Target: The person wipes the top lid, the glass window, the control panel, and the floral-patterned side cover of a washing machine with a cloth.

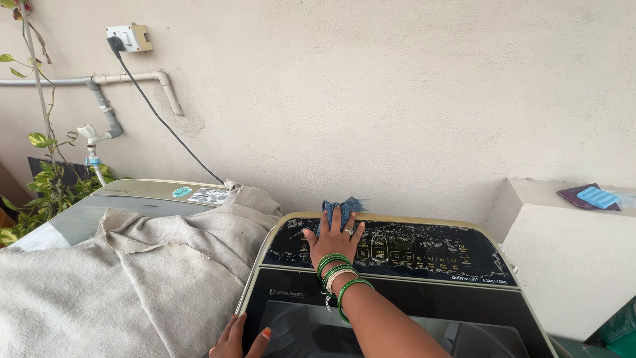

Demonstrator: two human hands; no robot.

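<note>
Left hand [235, 339]: lowest in view and nearest the camera; rests at the front left edge of the washing machine [397, 292], fingers loosely spread against the rim, gripping nothing. Only partly in frame.
Right hand [333, 237]: reaches forward over the dark lid, palm down, fingers splayed and pressed flat on a blue cloth [339, 209]. Not closed around the cloth; it pins the cloth under the palm and fingertips. Green bangles [336, 275] sit on the wrist, and a ring shows on one finger.
Cloth position: bunched at the back left part of the control panel [397, 248], its far edge sticking up beyond the fingertips toward the wall [397, 99].
Governing relation: cloth lies directly under and just ahead of the right hand; the left hand is well apart from it, down at the front rim. Right hand is plainly the nearer.
Panel axis: long axis runs left to right across the machine; most of the panel's length lies to the right of the hand. Surface looks mottled with pale streaks.
Adjacent items: second machine [132, 199] on the left, draped in a beige sheet [119, 278]; white ledge [570, 192] on the right; potted plant [40, 179], tap [89, 132] and wall socket [129, 38] at far left.
</note>
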